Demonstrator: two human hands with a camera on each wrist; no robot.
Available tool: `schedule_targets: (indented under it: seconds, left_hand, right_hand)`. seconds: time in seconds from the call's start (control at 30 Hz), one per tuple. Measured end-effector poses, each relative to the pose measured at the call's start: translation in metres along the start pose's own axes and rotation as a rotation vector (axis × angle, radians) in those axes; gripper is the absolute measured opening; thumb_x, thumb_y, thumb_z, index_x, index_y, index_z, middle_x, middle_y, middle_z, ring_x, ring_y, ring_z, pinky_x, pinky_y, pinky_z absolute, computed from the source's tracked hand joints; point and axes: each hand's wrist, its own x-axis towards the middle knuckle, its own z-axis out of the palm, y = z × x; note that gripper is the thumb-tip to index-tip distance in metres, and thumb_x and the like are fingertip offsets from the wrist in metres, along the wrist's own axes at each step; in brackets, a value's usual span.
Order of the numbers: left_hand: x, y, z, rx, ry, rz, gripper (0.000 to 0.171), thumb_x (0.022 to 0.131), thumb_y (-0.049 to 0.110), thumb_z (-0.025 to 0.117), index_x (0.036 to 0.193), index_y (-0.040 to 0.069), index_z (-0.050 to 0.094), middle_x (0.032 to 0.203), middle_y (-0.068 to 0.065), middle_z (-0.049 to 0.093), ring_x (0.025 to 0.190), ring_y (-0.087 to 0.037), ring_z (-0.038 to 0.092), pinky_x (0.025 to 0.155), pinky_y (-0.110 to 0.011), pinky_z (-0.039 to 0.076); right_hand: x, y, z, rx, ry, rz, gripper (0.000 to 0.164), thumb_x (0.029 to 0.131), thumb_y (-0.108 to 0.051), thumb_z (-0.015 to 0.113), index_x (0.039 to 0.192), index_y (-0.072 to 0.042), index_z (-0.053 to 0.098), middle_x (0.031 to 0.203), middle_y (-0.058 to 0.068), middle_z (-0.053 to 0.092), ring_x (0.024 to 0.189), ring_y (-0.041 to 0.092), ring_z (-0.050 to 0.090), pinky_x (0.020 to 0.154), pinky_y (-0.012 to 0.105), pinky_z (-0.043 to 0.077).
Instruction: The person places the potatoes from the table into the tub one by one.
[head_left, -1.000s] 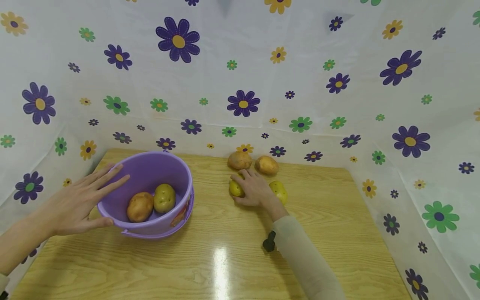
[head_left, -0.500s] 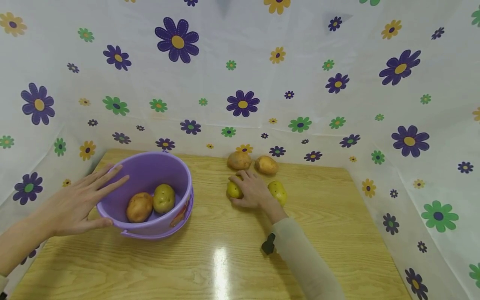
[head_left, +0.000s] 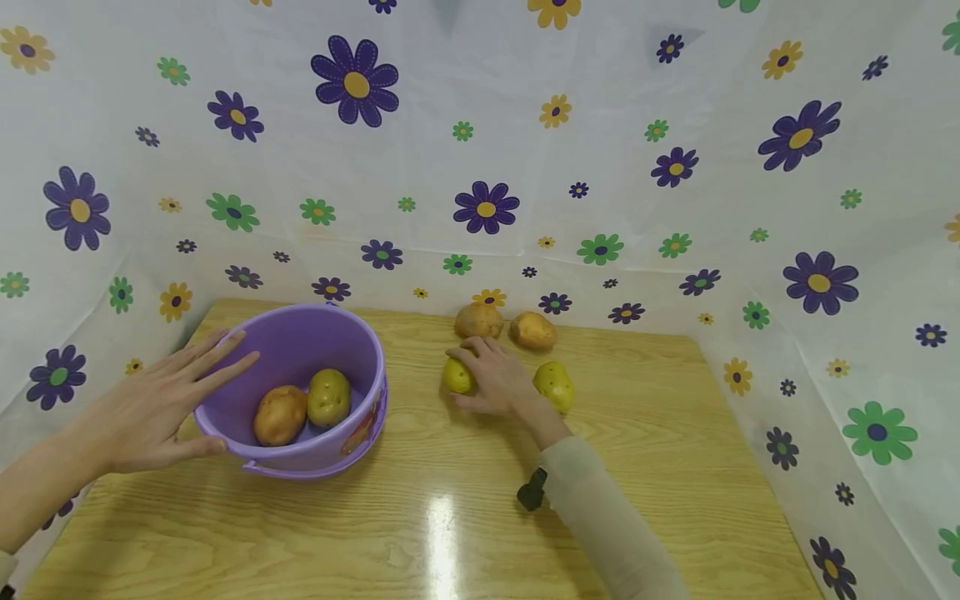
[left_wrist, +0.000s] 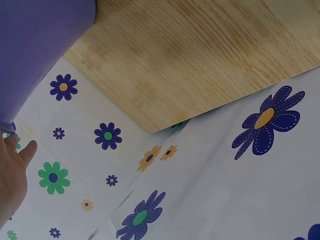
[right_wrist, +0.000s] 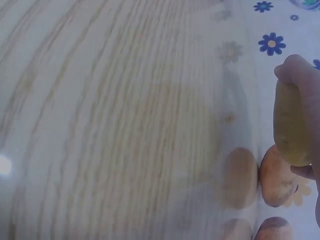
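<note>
My right hand [head_left: 497, 379] grips one yellow-green potato [head_left: 458, 377], near two brown potatoes [head_left: 533, 331] and one yellow potato [head_left: 553, 386] on the table [head_left: 660, 442]. My left hand [head_left: 153, 410]: fingers spread at one bucket [head_left: 300, 342], two potatoes [head_left: 328, 398] inside.

The left forearm [head_left: 56, 475] is stretched in from the lower left, bared almost to the edge of the head view. The left hand [head_left: 161, 408] is held with its back turned up, its fingers [head_left: 217, 367] extended and spread, its thumb [head_left: 197, 448] set well apart from them. The right arm [head_left: 637, 558], covered by a pale sleeve [head_left: 600, 496], is slanted forward and leftward; the right wrist [head_left: 546, 421] is left bare. The right hand [head_left: 498, 383] is turned back-up, its digits bent in a grip.
</note>
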Motion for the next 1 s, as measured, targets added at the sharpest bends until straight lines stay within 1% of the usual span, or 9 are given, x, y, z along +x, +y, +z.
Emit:
schedule_targets:
  seconds: [0.2,0.43,0.67,1.0]
  left_hand:
    - [0.0,0.0,0.0,0.002,0.003,0.007,0.101,0.092,0.084,0.051,0.164,0.014,0.038,0.177,-0.016,0.021,0.168,-0.013,-0.003,0.126,-0.014,-0.009]
    - [0.0,0.0,0.0,0.0,0.007,0.006,0.101,0.091,0.084,0.051,0.164,0.015,0.039,0.177,-0.016,0.022,0.168,-0.013,-0.003,0.126,-0.013,-0.009]
    - [0.0,0.001,0.0,-0.005,-0.001,-0.007,0.101,0.091,0.083,0.053,0.164,0.016,0.038,0.177,-0.015,0.022,0.168,-0.012,-0.003,0.125,-0.013,-0.009]
    - [0.0,0.0,0.0,-0.004,0.0,-0.008,0.101,0.09,0.083,0.054,0.164,0.016,0.038,0.177,-0.015,0.023,0.168,-0.012,-0.003,0.124,-0.013,-0.008]
  right_hand:
    - [0.004,-0.006,-0.006,0.044,0.038,-0.011,0.076,0.089,-0.055,0.075,0.154,-0.022,0.052,0.15,0.009,0.055,0.138,0.03,0.055,0.113,0.048,0.052]
    - [0.008,-0.014,-0.014,0.053,0.12,-0.033,0.074,0.087,-0.055,0.075,0.151,-0.024,0.055,0.145,0.007,0.056,0.133,0.028,0.057,0.108,0.044,0.055]
    - [0.01,-0.024,-0.025,0.112,0.169,-0.034,0.075,0.085,-0.056,0.075,0.149,-0.024,0.056,0.144,0.006,0.058,0.131,0.027,0.058,0.102,0.043,0.057]
    - [0.014,-0.038,-0.041,0.136,0.263,-0.089,0.074,0.083,-0.054,0.079,0.147,-0.022,0.059,0.142,0.006,0.06,0.128,0.026,0.061,0.099,0.04,0.059]
